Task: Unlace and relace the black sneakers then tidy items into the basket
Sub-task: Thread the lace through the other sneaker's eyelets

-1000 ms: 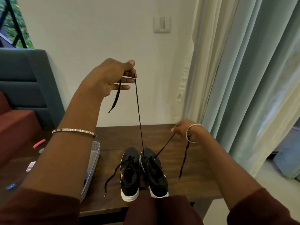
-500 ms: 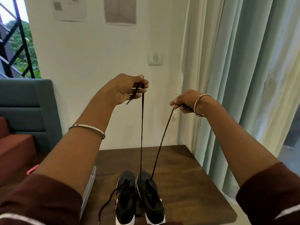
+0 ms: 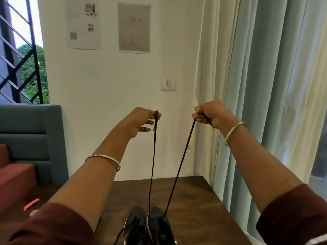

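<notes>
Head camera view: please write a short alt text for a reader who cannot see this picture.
Two raised hands, left hand and right hand, each pinch one end of a black shoelace, pulled taut upward from the right-side sneaker of a black pair on a wooden table.

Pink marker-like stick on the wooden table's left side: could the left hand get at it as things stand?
Probably yes, but not freely: nothing stands over the pink stick, yet the left hand is raised, its fingers pinching the black shoelace, which it should drop first.
</notes>
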Demonstrator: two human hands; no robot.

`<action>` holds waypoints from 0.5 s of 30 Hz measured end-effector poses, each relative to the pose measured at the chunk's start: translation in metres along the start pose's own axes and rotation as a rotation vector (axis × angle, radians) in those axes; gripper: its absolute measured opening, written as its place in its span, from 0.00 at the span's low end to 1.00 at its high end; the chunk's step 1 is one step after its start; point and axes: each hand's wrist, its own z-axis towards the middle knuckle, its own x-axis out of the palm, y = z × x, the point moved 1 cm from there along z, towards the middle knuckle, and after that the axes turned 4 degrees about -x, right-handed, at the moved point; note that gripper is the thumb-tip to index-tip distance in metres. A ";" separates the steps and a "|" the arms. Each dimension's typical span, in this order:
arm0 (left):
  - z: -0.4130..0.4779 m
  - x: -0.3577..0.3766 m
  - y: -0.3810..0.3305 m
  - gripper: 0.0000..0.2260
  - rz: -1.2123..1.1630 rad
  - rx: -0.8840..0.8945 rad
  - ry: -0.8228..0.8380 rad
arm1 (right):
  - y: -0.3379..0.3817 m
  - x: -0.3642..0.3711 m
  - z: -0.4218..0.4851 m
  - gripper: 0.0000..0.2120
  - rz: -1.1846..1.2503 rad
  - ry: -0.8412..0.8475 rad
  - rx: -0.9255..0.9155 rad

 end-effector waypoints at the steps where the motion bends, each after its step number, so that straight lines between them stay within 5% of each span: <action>1: 0.001 0.001 0.002 0.11 0.005 0.019 -0.013 | 0.000 -0.001 -0.001 0.05 0.014 -0.003 0.006; 9: 0.013 0.016 0.010 0.06 -0.158 0.166 -0.138 | 0.003 -0.005 -0.004 0.06 0.309 0.065 0.034; 15: 0.019 0.024 0.006 0.12 -0.213 0.213 -0.189 | 0.000 -0.011 -0.004 0.07 0.361 0.059 0.009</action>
